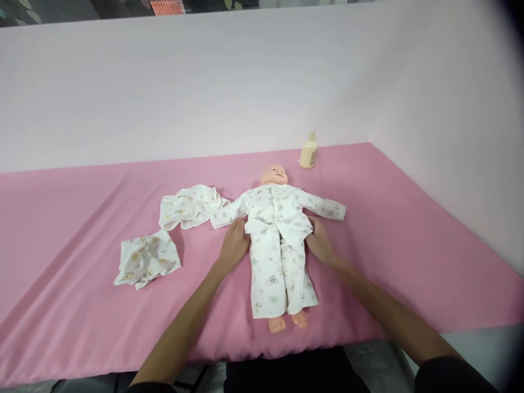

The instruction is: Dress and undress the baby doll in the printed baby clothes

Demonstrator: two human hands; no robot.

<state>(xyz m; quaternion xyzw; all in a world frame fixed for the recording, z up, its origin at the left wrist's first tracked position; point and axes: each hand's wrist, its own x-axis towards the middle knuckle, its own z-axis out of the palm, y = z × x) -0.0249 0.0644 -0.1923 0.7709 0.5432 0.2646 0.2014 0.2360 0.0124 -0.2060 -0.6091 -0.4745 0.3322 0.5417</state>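
Note:
A baby doll (274,174) lies on its back, head toward the wall, its bare feet near the front edge. It wears a white printed shirt (272,204) with the sleeves spread out, and matching white pants (266,278). At the doll's waist on the left, my left hand (235,240) is closed on the side of the pants by the shirt hem. My right hand (321,243) grips the opposite side of the waist, its fingertips partly hidden under the hem. The shirt's lower edge lies over the top of the pants.
The surface has a pink cover (82,218). Left of the doll lie a crumpled white printed cloth garment (190,206), close to the sleeve, and another folded one (148,257). A pale yellow pump bottle (308,152) stands near the white wall (184,93).

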